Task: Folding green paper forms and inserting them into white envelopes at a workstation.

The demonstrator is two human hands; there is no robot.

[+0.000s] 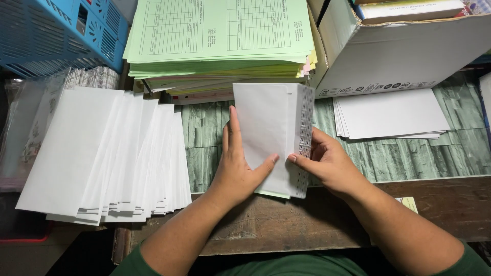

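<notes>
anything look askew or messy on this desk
Mostly tidy. The stack of green forms has sheets poking out unevenly at its lower edge, and the white envelopes lie fanned out, not squared.

Bright, even overhead light; sharp focus.

Item one: white cardboard box [388, 56], upper right of the frame, rectangular, open at the top with book spines showing inside, a row of small black printed symbols [378, 88] along its lower front edge, standing on the bench [424, 158]. Item two: blue plastic crate [56, 33], upper left of the frame, with a slotted lattice wall. Item three: clear plastic packet [20, 133], far left edge, flat, holding patterned white paper, partly covered by a fanned stack of white envelopes [102, 158].
</notes>
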